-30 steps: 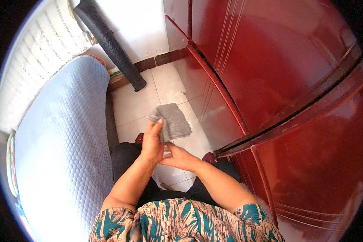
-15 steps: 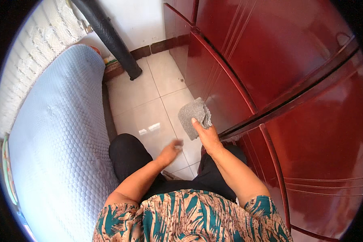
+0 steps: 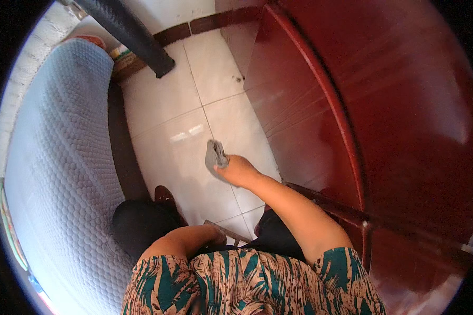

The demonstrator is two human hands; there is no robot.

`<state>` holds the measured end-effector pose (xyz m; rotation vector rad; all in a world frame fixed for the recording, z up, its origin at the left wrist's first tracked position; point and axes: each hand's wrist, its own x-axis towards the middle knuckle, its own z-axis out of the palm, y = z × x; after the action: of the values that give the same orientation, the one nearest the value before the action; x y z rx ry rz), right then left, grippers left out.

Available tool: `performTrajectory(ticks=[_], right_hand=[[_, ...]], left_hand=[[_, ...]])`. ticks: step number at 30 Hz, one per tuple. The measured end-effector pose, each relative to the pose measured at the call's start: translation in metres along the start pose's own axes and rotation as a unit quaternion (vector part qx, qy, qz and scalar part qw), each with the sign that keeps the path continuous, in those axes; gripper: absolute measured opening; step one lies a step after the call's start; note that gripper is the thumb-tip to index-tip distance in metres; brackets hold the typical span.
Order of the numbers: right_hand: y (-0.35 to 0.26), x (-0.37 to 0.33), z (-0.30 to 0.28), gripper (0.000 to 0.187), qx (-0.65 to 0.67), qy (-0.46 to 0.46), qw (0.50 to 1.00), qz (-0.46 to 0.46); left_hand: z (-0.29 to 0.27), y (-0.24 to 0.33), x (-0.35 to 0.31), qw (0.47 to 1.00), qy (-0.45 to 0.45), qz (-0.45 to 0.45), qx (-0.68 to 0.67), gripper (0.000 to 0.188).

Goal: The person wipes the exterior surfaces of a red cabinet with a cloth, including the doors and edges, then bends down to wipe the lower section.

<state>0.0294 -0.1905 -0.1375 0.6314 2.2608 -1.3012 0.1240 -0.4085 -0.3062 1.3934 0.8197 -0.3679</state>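
A folded grey cloth (image 3: 211, 159) hangs over the tiled floor, gripped in my right hand (image 3: 239, 171). The thumb presses on its near side, and the folded layers show at its upper edge. My left hand (image 3: 215, 234) is drawn back close to my body, between my knees. It is beside a narrow brownish wooden edge (image 3: 230, 232), perhaps part of a low seat. Whether it touches that edge, and how its fingers lie, I cannot make out.
Tall glossy dark-red cabinet doors (image 3: 404, 105) rise close on my right. A bed with a pale blue quilted cover (image 3: 63, 157) runs along my left. A black wrapped pipe (image 3: 136, 42) slants down near the far wall. Pale floor tiles (image 3: 163, 115) lie between.
My right hand has moved left with the cloth, away from the cabinet, and the cloth has turned edge-on. My left hand has pulled back toward my body. The view has shifted.
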Motion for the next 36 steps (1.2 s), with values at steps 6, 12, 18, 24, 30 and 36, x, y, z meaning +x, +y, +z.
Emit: performTrajectory(ticks=[6, 12, 18, 24, 30, 36], right_hand=[[0.0, 0.042, 0.001, 0.038, 0.085, 0.061, 0.994, -0.015], [0.023, 0.059, 0.01, 0.038, 0.104, 0.107, 0.988, 0.047], [0.039, 0.049, 0.019, 0.025, -0.016, 0.155, 0.985, -0.071], [0.044, -0.011, 0.03, 0.02, 0.001, 0.174, 0.974, -0.148], [0.078, -0.057, 0.044, 0.02, -0.014, 0.152, 0.973, -0.171], [0.084, -0.107, 0.029, 0.044, -0.041, 0.16, 0.969, -0.184]], left_hand=[[0.016, 0.016, 0.02, 0.996, -0.041, 0.076, 0.008, 0.041], [0.043, 0.031, 0.049, 0.988, -0.06, 0.141, 0.018, 0.041], [0.075, 0.041, 0.086, 0.987, -0.053, 0.151, 0.034, 0.041], [0.076, 0.061, 0.113, 0.994, -0.017, 0.098, 0.052, 0.042], [0.058, 0.073, 0.122, 0.995, 0.003, 0.057, 0.08, 0.043], [0.008, 0.078, 0.097, 0.991, 0.086, -0.02, 0.105, 0.044]])
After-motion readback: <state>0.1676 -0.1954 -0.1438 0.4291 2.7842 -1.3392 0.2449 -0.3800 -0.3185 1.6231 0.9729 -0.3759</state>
